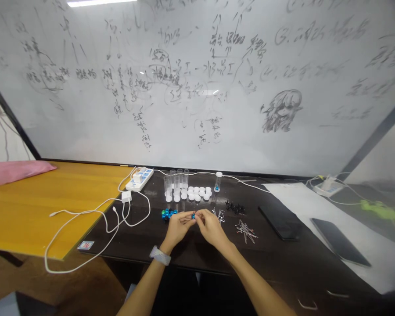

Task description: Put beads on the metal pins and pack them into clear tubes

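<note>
**Small blue bead** (193, 215), pinched in mid-air above the middle of the dark worktop (197, 252). The left hand (178, 229) and right hand (210, 227) meet at the bead, the fingers (187, 217) of both closed on it from either side; the fingertips hide most of it. A grey band (160, 255) circles the left wrist. Just left of the hands lies a cluster of glossy blue balls (169, 213); just right, a loose bunch of thin metal pins (219, 215). Farther right are small black pieces (235, 207) and a second pile of pins (245, 231). Behind the hands stand rows of white caps (197, 193), upright clear tubes (175, 183) and one capped tube (217, 182) with blue contents. To the left are a white power strip (139, 179), a charger (126, 196) and a white cable (79, 212), which trails over a yellow wooden table (52, 197) carrying a pink bag (16, 172). To the right, two dark slab devices (279, 221) rest on or beside a white sheet (283, 189). A handwritten whiteboard (197, 109) rises behind.
</note>
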`<move>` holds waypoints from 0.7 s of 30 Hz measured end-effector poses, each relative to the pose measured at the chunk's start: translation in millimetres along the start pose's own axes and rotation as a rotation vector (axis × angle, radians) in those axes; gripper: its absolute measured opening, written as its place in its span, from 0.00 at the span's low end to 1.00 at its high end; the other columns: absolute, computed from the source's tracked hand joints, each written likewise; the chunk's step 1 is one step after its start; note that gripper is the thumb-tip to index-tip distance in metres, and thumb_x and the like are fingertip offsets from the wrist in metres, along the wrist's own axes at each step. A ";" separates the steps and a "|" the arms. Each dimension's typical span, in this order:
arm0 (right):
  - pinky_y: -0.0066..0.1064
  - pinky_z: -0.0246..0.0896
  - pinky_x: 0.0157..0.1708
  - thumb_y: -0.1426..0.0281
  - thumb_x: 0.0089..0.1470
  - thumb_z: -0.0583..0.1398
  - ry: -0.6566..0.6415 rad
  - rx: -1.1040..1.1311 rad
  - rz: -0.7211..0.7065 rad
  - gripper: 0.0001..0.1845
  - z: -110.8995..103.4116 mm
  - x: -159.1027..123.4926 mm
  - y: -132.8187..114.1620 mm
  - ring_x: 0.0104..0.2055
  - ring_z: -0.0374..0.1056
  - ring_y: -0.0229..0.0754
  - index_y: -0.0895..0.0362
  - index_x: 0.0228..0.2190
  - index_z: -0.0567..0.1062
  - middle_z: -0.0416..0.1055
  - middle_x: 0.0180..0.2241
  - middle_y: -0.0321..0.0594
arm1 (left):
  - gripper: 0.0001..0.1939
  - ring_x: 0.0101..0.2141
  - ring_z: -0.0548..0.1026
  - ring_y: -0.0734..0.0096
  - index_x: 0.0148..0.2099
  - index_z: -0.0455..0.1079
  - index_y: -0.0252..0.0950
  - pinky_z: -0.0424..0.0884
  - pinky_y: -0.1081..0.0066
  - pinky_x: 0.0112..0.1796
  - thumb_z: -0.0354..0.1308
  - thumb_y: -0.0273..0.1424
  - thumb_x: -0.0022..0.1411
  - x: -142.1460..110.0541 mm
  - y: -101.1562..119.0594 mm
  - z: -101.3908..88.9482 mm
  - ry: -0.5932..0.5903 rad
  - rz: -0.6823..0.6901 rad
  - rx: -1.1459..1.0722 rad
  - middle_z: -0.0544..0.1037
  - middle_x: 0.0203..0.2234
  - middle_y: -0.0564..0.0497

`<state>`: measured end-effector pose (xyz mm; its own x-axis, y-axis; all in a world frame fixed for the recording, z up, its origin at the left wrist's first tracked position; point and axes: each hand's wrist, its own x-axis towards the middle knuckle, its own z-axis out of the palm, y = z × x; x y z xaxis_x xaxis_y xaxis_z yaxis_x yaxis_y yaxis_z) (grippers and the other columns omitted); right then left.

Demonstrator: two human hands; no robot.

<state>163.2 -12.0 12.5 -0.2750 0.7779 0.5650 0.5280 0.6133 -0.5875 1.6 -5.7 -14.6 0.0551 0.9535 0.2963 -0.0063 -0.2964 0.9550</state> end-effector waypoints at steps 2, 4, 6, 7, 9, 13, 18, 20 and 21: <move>0.31 0.64 0.32 0.72 0.61 0.55 -0.017 0.045 0.050 0.07 -0.6 1.4 -0.3 0.30 0.70 0.42 0.57 0.32 0.73 0.73 0.29 0.39 | 0.19 0.37 0.83 0.55 0.44 0.80 0.34 0.79 0.58 0.42 0.71 0.37 0.50 -0.1 -0.4 -0.2 -0.008 0.010 0.009 0.84 0.36 0.43; 0.30 0.64 0.30 0.71 0.62 0.55 -0.044 0.100 0.097 0.08 -1.6 2.9 0.9 0.28 0.70 0.41 0.57 0.32 0.72 0.74 0.27 0.38 | 0.19 0.37 0.83 0.55 0.44 0.80 0.34 0.79 0.59 0.42 0.71 0.37 0.50 -0.1 -0.6 0.0 -0.009 0.023 0.017 0.84 0.35 0.43; 0.29 0.63 0.30 0.70 0.63 0.53 -0.054 0.108 0.101 0.10 -2.9 3.7 3.7 0.28 0.70 0.41 0.57 0.31 0.72 0.74 0.27 0.38 | 0.19 0.36 0.83 0.55 0.44 0.80 0.34 0.79 0.59 0.42 0.72 0.36 0.49 0.0 -0.5 0.4 0.001 0.028 0.024 0.84 0.35 0.43; 0.30 0.63 0.31 0.70 0.64 0.52 -0.052 0.086 0.079 0.11 -3.7 3.7 5.5 0.29 0.70 0.41 0.56 0.31 0.72 0.73 0.28 0.38 | 0.19 0.36 0.83 0.55 0.44 0.80 0.34 0.79 0.59 0.41 0.72 0.36 0.49 0.0 -0.4 0.6 0.007 0.029 0.028 0.84 0.35 0.43; 0.31 0.63 0.35 0.70 0.65 0.52 -0.051 0.013 0.008 0.11 -5.3 2.9 8.9 0.33 0.70 0.43 0.56 0.31 0.71 0.73 0.30 0.39 | 0.19 0.36 0.83 0.55 0.44 0.80 0.34 0.80 0.59 0.41 0.72 0.36 0.49 -0.1 -0.4 0.9 0.011 0.031 0.037 0.84 0.35 0.43; 0.32 0.62 0.38 0.73 0.66 0.49 -0.088 -0.103 -0.073 0.12 -7.8 0.1 11.9 0.35 0.70 0.43 0.55 0.34 0.71 0.71 0.33 0.40 | 0.18 0.37 0.83 0.55 0.44 0.80 0.35 0.79 0.59 0.42 0.71 0.35 0.50 -0.5 -1.5 1.1 0.000 0.046 0.050 0.84 0.37 0.43; 0.31 0.62 0.36 0.77 0.66 0.49 -0.079 -0.249 -0.099 0.12 -5.5 -3.5 11.2 0.36 0.70 0.43 0.55 0.36 0.71 0.71 0.35 0.41 | 0.17 0.37 0.83 0.55 0.45 0.80 0.35 0.80 0.59 0.42 0.71 0.34 0.51 -0.5 -4.4 1.2 -0.004 0.064 0.068 0.84 0.36 0.44; 0.30 0.62 0.36 0.78 0.66 0.49 -0.067 -0.290 -0.115 0.12 -2.9 -4.8 11.4 0.37 0.70 0.43 0.56 0.36 0.71 0.71 0.35 0.42 | 0.17 0.37 0.83 0.56 0.45 0.80 0.35 0.80 0.60 0.42 0.71 0.34 0.51 -0.4 -5.5 1.4 -0.001 0.073 0.072 0.84 0.37 0.44; 0.30 0.62 0.35 0.78 0.66 0.49 -0.060 -0.303 -0.118 0.12 -1.6 -5.4 11.5 0.37 0.70 0.43 0.56 0.36 0.71 0.71 0.35 0.42 | 0.17 0.37 0.83 0.56 0.45 0.80 0.35 0.80 0.60 0.42 0.71 0.34 0.51 -0.4 -5.8 1.5 -0.002 0.074 0.069 0.84 0.37 0.44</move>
<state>172.0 -9.4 3.6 -0.3911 0.7160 0.5783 0.7021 0.6384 -0.3156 3.2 -4.4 -20.3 0.0589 0.9288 0.3658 0.0589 -0.3690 0.9276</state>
